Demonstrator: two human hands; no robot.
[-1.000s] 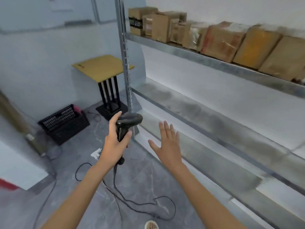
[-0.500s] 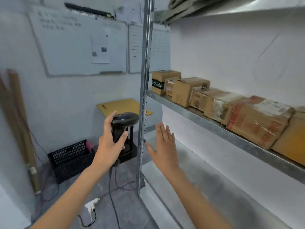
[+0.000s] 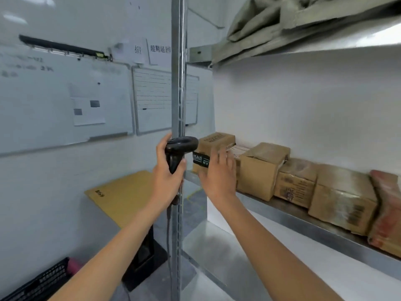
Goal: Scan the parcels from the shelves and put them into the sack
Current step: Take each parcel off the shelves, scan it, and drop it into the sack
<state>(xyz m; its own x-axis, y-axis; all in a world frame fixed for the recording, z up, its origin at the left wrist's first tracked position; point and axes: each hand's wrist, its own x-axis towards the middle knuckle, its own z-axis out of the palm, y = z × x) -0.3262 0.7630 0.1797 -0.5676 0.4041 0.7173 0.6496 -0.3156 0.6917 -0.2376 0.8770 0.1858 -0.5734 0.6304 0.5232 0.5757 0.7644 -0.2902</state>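
Note:
My left hand (image 3: 167, 181) grips a black corded barcode scanner (image 3: 179, 148) in front of the shelf upright. My right hand (image 3: 218, 174) is spread with straight fingers just before the leftmost cardboard parcel (image 3: 217, 144), which carries a black band. I cannot tell if the fingers touch it. Several more brown parcels (image 3: 262, 168) stand in a row along the metal shelf (image 3: 303, 222) to the right. No sack is in view.
A metal upright post (image 3: 178, 83) stands between my hands and the wall. Whiteboards (image 3: 65, 101) hang on the left wall. A small yellow-topped table (image 3: 123, 194) and a black crate (image 3: 39, 283) sit at lower left. Grey bags (image 3: 271, 20) lie on the top shelf.
My view has risen from the floor to the parcel shelf. Both hands have moved up and forward, the right one reaching close to the leftmost parcel.

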